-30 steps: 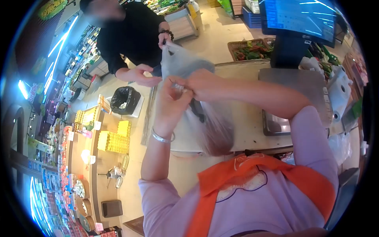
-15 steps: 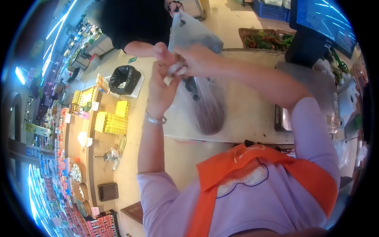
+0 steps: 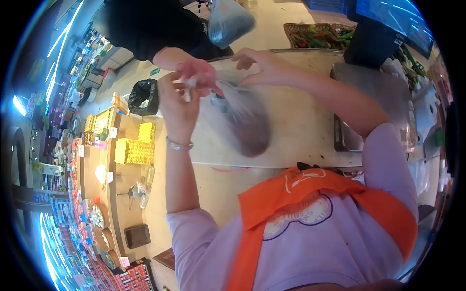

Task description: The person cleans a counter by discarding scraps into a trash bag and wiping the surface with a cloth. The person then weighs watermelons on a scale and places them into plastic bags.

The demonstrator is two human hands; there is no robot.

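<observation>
A thin clear plastic bag with dark contents hangs tilted over the counter, smeared by motion. My left hand is closed on the whitish twisted top of this bag. Another person's hand grips the bag's neck right against my fingers. My right hand is off the bag, up and to the right of its neck, its fingers curved and apart with nothing in them. What is inside the bag cannot be made out.
The pale counter lies below the hands, with a metal scale and a dark monitor at right. Beyond it are vegetable baskets and a second filled bag by the other person. A black-lined bin stands left.
My right hand has let go of the bag's top and opened, moving right. The other person's hand has closed on the bag's neck. Their second bag has moved up and away.
</observation>
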